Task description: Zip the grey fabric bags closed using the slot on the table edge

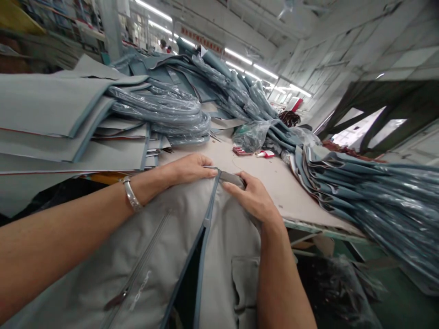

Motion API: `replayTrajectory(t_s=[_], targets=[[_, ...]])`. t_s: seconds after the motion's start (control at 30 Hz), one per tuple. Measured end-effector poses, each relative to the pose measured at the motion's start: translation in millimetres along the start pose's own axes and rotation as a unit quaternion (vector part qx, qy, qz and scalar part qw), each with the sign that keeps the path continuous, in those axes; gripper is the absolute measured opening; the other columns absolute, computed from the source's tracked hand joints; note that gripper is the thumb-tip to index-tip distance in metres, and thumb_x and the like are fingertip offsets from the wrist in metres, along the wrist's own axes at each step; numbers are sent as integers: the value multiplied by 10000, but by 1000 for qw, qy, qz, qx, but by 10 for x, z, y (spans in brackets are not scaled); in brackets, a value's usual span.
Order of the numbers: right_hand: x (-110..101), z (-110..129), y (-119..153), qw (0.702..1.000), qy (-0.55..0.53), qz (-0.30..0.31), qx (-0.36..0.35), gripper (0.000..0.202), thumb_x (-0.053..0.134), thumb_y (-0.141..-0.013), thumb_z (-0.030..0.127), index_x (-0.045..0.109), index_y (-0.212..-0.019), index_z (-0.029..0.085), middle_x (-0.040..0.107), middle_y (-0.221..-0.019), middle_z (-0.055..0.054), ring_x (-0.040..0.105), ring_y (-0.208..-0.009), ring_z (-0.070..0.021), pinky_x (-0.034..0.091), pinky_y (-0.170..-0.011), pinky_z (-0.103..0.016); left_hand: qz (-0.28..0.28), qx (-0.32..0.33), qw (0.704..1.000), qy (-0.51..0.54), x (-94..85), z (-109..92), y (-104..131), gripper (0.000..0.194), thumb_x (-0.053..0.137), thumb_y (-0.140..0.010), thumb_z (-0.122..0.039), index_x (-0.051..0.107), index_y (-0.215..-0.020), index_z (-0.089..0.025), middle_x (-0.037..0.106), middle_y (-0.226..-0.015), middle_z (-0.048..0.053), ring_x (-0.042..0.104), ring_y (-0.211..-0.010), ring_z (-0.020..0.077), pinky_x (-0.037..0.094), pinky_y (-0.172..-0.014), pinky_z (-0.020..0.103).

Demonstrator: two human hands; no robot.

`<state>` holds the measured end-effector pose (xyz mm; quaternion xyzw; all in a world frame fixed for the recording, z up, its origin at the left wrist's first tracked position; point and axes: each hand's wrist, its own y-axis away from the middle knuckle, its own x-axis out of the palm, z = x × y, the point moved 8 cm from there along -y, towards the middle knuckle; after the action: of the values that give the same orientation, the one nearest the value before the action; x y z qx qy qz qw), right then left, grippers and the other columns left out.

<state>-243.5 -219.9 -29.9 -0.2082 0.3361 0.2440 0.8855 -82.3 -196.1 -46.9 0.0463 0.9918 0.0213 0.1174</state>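
Note:
A large grey zippered fabric piece [154, 246] hangs in front of me over the near table edge. Blue-grey tape lines its central opening, which parts below a zip slider and shows a dark inside. A second zip with a dark pull runs down its left half, and a small pocket sits on the right. My left hand [192, 169] is closed on the top edge just left of the central zip, thumb towards the seam. Right of the zip, my right hand [254, 194] pinches the same edge between thumb and fingers.
Stacked grey panels with blue edging [51, 105] lie at left, beside a plastic-wrapped coil of blue-grey piping [164, 109]. More wrapped blue-grey pieces heap at the back and right [370, 196]. A small red-and-white bottle [265, 154] and a clear plastic bag [252, 135] rest on the table [274, 187].

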Motion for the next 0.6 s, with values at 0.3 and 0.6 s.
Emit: replayTrajectory(t_s=[0.3, 0.6], targets=[[-117, -333, 854, 968, -126, 199, 89, 311, 826, -715, 389, 715, -849, 131, 588, -716, 21, 463, -661, -136, 332, -585, -239, 182, 9, 983, -2, 534, -246, 739, 325, 756, -744, -443, 649, -660, -148, 532, -598, -25, 415, -541, 106, 316, -528, 219], [-710, -571, 1798, 990, -94, 30, 104, 420, 734, -737, 561, 731, -753, 141, 639, -717, -32, 545, -703, -209, 455, -684, -331, 252, 106, 941, -199, 1044, -1107, 1401, 215, 809, -707, -352, 713, -767, -169, 617, -639, -54, 522, -601, 121, 357, -519, 183]])
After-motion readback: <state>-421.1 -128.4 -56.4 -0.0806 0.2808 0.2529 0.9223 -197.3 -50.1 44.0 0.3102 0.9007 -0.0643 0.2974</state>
